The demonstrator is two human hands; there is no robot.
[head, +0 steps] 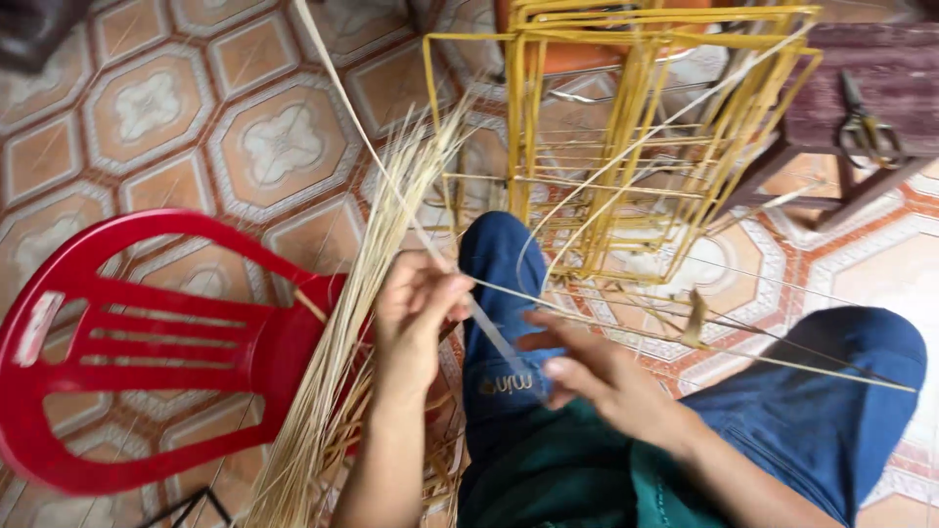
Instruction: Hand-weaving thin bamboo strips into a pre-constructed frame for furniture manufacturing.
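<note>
My left hand (416, 308) is closed around a thin pale reed strip (354, 122) that runs up and away to the top of the view. My right hand (587, 370) pinches the lower end of the same strip over my blue-trousered knee (504, 293). A second thin strip (685, 342) stretches from between my hands out to the right. A bundle of pale reed strips (337, 362) lies draped over the red plastic chair (147, 342) beside my left arm. A yellow wire frame (626, 147) stands just beyond my knees.
A dark wooden stool (861, 88) with scissors (866, 132) on it stands at the upper right. The floor (147, 108) is patterned tile. My other knee (841, 391) is at the right.
</note>
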